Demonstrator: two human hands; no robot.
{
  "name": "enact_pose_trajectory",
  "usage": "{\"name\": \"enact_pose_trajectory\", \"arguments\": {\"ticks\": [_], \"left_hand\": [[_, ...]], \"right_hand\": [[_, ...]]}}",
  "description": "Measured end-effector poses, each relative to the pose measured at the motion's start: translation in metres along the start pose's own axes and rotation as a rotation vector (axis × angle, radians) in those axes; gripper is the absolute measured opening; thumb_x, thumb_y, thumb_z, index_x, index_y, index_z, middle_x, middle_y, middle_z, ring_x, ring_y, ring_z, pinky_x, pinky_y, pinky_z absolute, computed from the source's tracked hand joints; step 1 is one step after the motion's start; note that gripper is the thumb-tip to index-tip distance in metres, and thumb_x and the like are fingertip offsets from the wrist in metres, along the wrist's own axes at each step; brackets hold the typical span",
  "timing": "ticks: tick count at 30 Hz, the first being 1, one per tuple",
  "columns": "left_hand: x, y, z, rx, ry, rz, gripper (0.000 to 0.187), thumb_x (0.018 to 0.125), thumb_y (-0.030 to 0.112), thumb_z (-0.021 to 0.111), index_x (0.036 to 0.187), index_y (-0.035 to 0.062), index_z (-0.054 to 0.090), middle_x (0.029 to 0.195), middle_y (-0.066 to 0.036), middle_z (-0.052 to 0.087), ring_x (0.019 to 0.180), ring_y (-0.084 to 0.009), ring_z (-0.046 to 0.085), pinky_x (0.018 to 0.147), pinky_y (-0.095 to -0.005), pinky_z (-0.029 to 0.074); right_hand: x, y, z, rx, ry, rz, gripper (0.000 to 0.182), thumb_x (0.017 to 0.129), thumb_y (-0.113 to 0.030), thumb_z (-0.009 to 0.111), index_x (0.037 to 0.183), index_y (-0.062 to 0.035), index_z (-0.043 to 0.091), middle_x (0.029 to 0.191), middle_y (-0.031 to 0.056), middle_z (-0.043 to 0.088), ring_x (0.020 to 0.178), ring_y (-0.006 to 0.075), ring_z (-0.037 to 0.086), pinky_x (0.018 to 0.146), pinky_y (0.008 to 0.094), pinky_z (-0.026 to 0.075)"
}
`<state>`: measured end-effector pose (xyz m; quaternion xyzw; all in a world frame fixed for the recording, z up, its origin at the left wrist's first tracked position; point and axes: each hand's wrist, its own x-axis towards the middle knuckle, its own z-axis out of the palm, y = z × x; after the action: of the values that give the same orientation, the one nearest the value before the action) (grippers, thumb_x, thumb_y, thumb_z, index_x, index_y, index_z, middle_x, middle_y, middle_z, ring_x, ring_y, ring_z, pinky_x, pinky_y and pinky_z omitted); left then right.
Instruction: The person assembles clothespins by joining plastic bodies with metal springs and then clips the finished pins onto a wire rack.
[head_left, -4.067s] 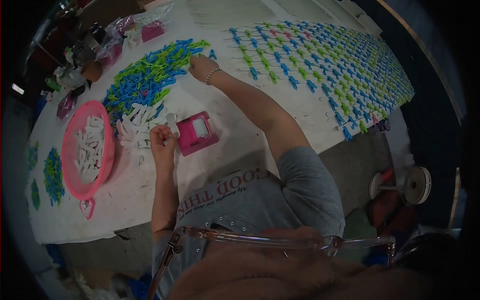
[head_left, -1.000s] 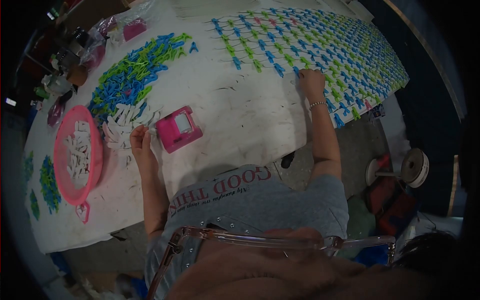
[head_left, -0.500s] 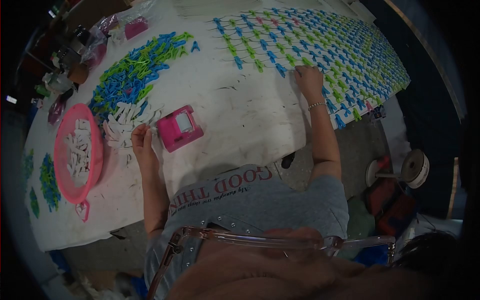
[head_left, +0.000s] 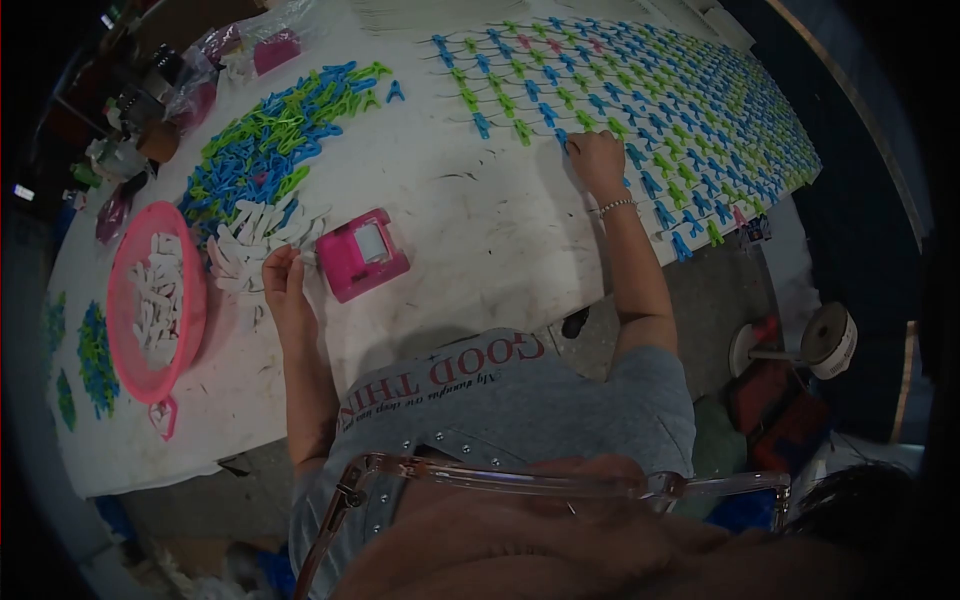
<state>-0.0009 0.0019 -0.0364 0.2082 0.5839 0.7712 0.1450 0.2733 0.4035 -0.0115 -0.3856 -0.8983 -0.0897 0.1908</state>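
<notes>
Right hand [head_left: 596, 158] slid left along clip rows [head_left: 660, 110], grip unclear, left hand [head_left: 284, 280] fingers on white pieces [head_left: 250, 240], pink basket [head_left: 122, 330] holds more.

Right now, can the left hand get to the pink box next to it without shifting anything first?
Probably yes. The left hand rests on the white pieces just beside the pink box, and only bare table lies between them.
</notes>
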Motion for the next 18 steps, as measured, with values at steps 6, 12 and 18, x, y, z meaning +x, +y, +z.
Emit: {"name": "enact_pose_trajectory", "arguments": {"ticks": [6, 12, 18], "left_hand": [[0.000, 0.002, -0.001, 0.033, 0.022, -0.017, 0.027, 0.090, 0.006, 0.058, 0.116, 0.0027, 0.052, 0.106, -0.005, 0.057, 0.099, -0.0114, 0.052, 0.091, -0.0241, 0.039], [0.001, 0.000, -0.002, 0.004, 0.021, -0.025, 0.026, 0.090, 0.006, 0.057, 0.115, 0.0021, 0.053, 0.106, -0.005, 0.057, 0.099, -0.0117, 0.052, 0.091, -0.0244, 0.038], [0.001, -0.001, -0.003, 0.027, 0.015, -0.017, 0.024, 0.091, 0.006, 0.056, 0.115, 0.0021, 0.053, 0.105, -0.005, 0.057, 0.099, -0.0118, 0.052, 0.092, -0.0248, 0.038]], "right_hand": [[-0.018, 0.037, -0.029, 0.095, 0.181, 0.081, 0.016, 0.081, -0.020, 0.066, 0.091, -0.0092, 0.073, 0.077, 0.0084, 0.068, 0.074, 0.0282, 0.060, 0.064, 0.0415, 0.048], [-0.061, 0.051, -0.038, 0.001, 0.152, 0.129, 0.015, 0.081, -0.021, 0.067, 0.090, -0.0107, 0.073, 0.081, 0.0076, 0.067, 0.076, 0.0277, 0.060, 0.067, 0.0409, 0.047], [-0.072, 0.041, -0.028, -0.047, 0.116, 0.187, 0.014, 0.080, -0.020, 0.065, 0.089, -0.0122, 0.073, 0.083, 0.0065, 0.067, 0.082, 0.0269, 0.059, 0.074, 0.0400, 0.045]]}}
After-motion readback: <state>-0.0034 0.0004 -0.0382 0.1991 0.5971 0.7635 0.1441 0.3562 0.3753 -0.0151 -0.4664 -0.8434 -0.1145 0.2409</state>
